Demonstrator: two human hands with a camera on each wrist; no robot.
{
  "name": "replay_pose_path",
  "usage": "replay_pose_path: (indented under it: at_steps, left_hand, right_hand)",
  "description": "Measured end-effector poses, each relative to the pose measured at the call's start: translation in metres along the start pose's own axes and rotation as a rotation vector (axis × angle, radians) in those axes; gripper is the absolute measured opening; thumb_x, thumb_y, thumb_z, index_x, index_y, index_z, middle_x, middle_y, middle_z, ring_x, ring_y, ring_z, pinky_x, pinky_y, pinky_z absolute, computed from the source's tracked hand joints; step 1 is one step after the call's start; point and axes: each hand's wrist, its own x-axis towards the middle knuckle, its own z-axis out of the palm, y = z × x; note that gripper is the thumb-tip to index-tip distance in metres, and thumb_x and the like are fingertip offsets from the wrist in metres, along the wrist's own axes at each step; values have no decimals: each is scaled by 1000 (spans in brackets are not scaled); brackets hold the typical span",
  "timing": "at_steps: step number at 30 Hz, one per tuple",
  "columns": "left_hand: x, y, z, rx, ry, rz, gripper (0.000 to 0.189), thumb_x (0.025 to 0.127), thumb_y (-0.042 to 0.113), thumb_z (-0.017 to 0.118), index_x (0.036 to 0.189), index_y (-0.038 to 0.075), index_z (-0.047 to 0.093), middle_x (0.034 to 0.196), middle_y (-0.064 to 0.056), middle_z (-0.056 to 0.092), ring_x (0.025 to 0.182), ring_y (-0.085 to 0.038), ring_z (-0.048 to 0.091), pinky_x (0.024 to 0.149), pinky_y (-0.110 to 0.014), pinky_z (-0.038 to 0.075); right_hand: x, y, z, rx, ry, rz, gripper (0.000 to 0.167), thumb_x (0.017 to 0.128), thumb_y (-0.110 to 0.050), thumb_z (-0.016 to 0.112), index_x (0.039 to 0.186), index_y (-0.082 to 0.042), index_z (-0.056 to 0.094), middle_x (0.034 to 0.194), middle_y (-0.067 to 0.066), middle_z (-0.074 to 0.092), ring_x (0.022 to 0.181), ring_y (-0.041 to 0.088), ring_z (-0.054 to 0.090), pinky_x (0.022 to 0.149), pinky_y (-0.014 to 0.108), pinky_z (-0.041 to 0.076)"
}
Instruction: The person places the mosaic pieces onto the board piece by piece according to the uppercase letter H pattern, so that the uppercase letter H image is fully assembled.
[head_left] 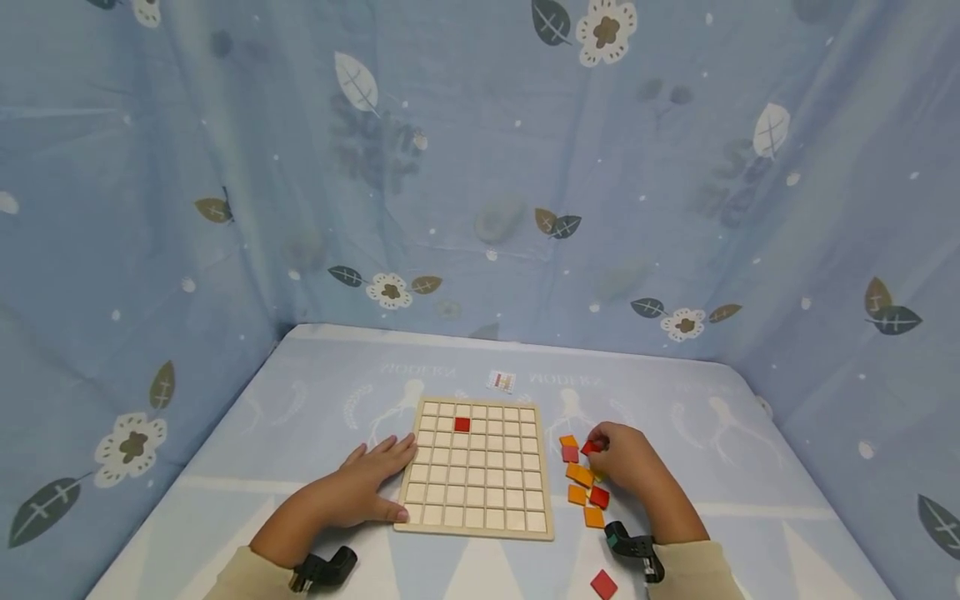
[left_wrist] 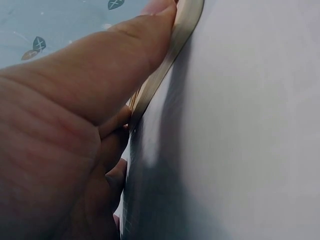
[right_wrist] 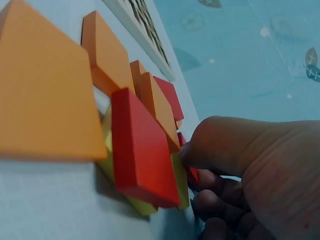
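Observation:
A wooden grid board point(head_left: 472, 533) lies on the table with one red tile point(head_left: 462, 425) in a cell of its second row from the far edge. My left hand point(head_left: 358, 487) rests along the board's left side, fingers stretched out and thumb touching the near left corner. At the right of the board, my right hand point(head_left: 626, 457) pinches a red tile point(head_left: 590, 447) between thumb and fingers. Beneath and beside it lie loose tiles: orange tiles point(head_left: 579, 475), a red tile point(head_left: 599, 497) and some yellow ones point(right_wrist: 181, 182) partly hidden under others.
A small printed card point(head_left: 502, 382) lies beyond the board's far edge. One red tile point(head_left: 603, 584) sits apart near the table's front. Patterned blue cloth point(head_left: 480, 167) hangs behind and at both sides of the table.

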Motion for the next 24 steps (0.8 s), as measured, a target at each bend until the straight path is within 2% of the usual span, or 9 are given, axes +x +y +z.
replay_pose_path:
  at_steps: [5, 11, 20, 24]
  left_hand:
    - [0, 3, -1, -11, 5, 12, 109, 82, 57, 82, 167, 16, 28, 175, -3, 20, 163, -37, 9, 124, -72, -1]
    - [-2, 3, -1, -22, -4, 12, 109, 81, 56, 83, 167, 14, 29, 175, -4, 20, 163, -38, 9, 124, -72, -1]
    - [-4, 5, -1, -18, -2, 17, 110, 82, 58, 82, 167, 14, 28, 175, -4, 21, 163, -38, 11, 123, -73, 0]
    - [-3, 4, -1, -10, 2, 11, 110, 82, 59, 82, 167, 15, 28, 175, -3, 20, 163, -38, 11, 124, -72, -1]
  right_hand:
    - [1, -1, -4, -17, 23, -12, 31, 85, -14, 82, 114, -9, 74, 102, 5, 67, 90, 24, 58, 86, 44, 60]
    - [-2, -15, -2, 52, 32, -67, 31, 84, -12, 80, 114, -9, 74, 104, 4, 68, 88, 22, 58, 77, 36, 60]
    - [5, -53, 12, 136, 13, -209, 25, 89, -15, 79, 113, -15, 74, 101, 1, 66, 82, 19, 56, 63, 29, 55]
    - [12, -71, 22, 158, -4, -312, 23, 91, -14, 76, 114, -15, 74, 103, 0, 65, 85, 18, 55, 64, 31, 51]
